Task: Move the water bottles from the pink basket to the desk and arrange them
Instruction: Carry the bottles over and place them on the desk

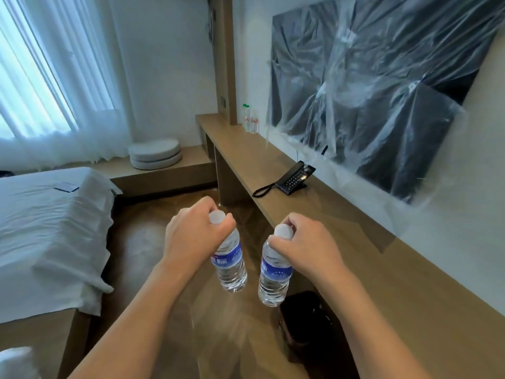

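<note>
My left hand (191, 236) grips a clear water bottle (231, 265) with a blue label by its neck, just under the white cap. My right hand (308, 246) holds a second blue-labelled bottle (274, 274) the same way. Both bottles hang upright over the wooden floor, side by side, just left of the long wooden desk (369, 242). At the desk's far end, against the wall, stand two or three small bottles (250, 120) with green caps. The pink basket is out of view.
A black telephone (293, 179) with a curled cord sits on the desk. A plastic-covered TV (369, 83) hangs above it. A dark bin (306, 318) stands under the desk edge. A white bed (46, 228) is on the left; round cushions (155, 153) lie by the window.
</note>
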`<state>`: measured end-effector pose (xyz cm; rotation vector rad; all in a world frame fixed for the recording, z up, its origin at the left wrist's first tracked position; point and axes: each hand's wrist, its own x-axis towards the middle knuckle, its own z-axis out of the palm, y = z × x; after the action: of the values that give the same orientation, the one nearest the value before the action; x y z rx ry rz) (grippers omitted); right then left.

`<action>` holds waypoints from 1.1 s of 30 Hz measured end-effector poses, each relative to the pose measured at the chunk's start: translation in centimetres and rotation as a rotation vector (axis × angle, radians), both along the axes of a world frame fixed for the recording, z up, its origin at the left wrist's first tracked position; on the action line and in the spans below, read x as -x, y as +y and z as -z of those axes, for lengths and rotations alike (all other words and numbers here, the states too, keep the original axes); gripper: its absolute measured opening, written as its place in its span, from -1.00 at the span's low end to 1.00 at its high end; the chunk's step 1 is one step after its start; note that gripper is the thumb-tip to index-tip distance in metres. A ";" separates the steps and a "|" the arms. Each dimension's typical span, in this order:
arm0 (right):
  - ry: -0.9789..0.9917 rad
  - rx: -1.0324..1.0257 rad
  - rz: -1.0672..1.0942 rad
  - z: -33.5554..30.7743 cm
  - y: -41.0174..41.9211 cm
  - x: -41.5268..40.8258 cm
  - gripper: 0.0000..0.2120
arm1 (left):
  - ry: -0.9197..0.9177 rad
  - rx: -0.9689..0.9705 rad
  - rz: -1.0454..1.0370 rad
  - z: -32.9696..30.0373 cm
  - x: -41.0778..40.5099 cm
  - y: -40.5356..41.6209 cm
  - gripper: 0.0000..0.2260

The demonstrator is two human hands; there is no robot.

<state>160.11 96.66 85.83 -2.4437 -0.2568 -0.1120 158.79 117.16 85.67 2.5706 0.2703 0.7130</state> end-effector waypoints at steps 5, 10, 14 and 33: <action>-0.058 -0.018 0.026 -0.4 6.3 -9.5 -0.82 | -0.032 0.025 0.008 -1.0 -9.7 6.1 -0.78; -0.041 -0.008 0.047 -1.5 12.9 -18.2 -0.80 | -0.014 0.043 0.042 -1.7 -18.5 13.4 -0.78; -0.088 -0.050 0.069 -2.4 17.6 -24.8 -0.78 | -0.016 0.033 0.059 -2.2 -25.2 18.7 -0.80; -0.108 -0.077 -0.053 -0.3 36.1 -59.2 -0.77 | 0.029 0.055 -0.048 -1.0 -56.1 36.2 -0.80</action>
<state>219.31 132.71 86.17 -2.3563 -0.3575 -0.2265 214.93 153.40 86.70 2.5314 0.3577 0.6763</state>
